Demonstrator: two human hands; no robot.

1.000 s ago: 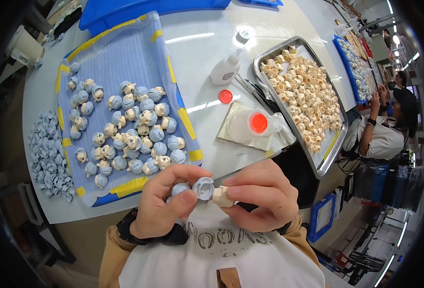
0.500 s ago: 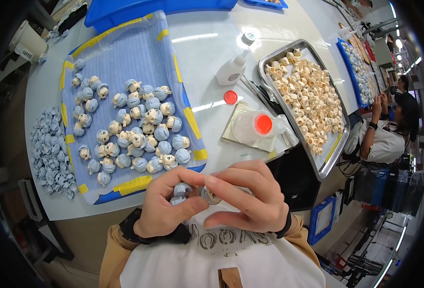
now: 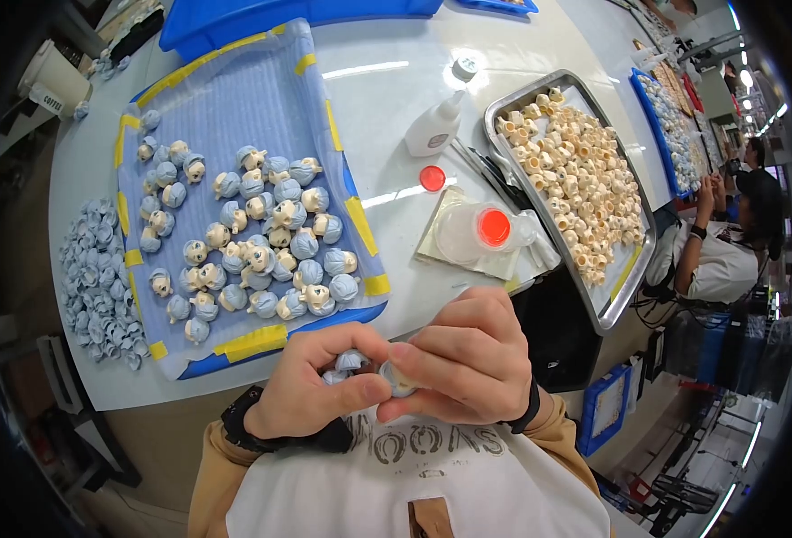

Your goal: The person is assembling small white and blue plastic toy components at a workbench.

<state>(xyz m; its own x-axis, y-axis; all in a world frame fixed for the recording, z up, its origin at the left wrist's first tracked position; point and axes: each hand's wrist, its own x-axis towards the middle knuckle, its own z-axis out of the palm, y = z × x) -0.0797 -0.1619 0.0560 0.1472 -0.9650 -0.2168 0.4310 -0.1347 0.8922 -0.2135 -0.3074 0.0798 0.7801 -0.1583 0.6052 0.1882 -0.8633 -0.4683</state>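
Note:
My left hand (image 3: 320, 386) is closed round several light-blue hair pieces (image 3: 351, 360), which show between thumb and forefinger. A small doll head (image 3: 400, 380) with pale blue on it is pinched between the fingertips of both hands, just above my apron. Bent fingers of my right hand (image 3: 463, 363) press on it and hide most of it. Beyond my left hand lies a blue-lined tray (image 3: 226, 99) edged with yellow tape. Several doll heads with blue hair (image 3: 257, 258) rest on it.
Loose blue hair pieces (image 3: 100, 287) are heaped left of the tray. A metal tray (image 3: 604, 321) of cream head parts (image 3: 575, 184) stands at the right. Between them are a white squeeze bottle (image 3: 434, 125), a jar with red top (image 3: 468, 235) and tweezers (image 3: 486, 170). Another person (image 3: 714, 242) sits far right.
My right fingers have curled further in and closed more tightly round the doll head, which now shows less of its face. The left hand keeps its hair pieces.

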